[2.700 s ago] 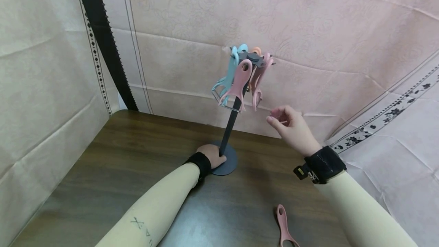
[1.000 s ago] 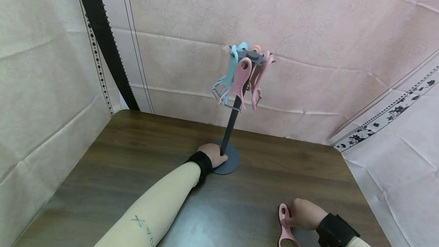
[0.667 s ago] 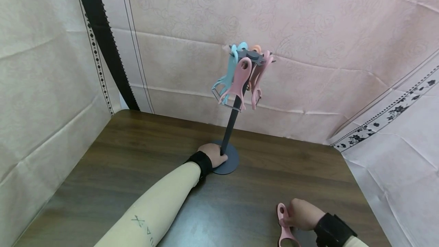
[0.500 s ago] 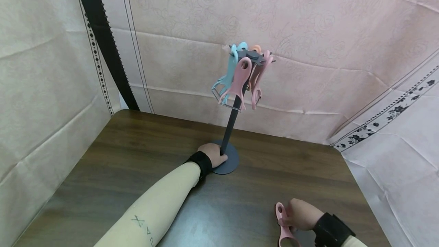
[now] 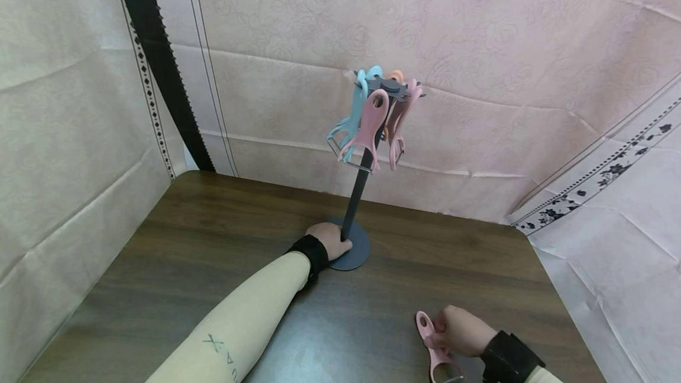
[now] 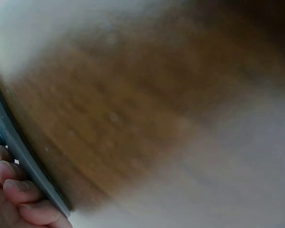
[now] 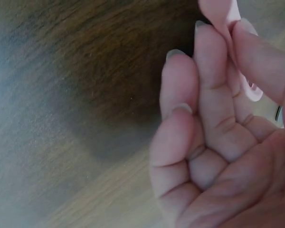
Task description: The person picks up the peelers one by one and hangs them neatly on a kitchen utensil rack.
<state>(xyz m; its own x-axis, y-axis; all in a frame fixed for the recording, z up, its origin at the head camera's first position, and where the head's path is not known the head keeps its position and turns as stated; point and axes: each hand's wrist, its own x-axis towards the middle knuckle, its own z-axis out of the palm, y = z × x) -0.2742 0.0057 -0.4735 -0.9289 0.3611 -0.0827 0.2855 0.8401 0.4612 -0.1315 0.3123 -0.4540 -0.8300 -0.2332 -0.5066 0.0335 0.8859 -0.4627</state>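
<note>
My right hand (image 5: 464,331) pinches a pink Y-shaped peeler (image 5: 438,359) by its handle, low on the right of the head view. In the right wrist view, thumb and index finger meet on the pink handle (image 7: 221,12), while the other fingers curl beside it. My left hand (image 5: 327,240) holds the foot of a dark grey stand (image 5: 357,192) at its round base (image 5: 357,253). Curled fingers (image 6: 26,192) lie against the base's edge in the left wrist view. Pink peelers (image 5: 370,126), blue peelers (image 5: 354,112) and an orange one (image 5: 396,75) hang from the stand's hooked top.
A brown wooden table (image 5: 223,217) lies under both hands. Pale patterned cloth (image 5: 298,28) hangs behind it and at both sides. A black strip (image 5: 159,58) runs down the left corner.
My right hand came down from beside the hanging peelers to the pink peeler on the table and took hold of it. The peeler has since shifted slightly left and tilted. The left hand stays put.
</note>
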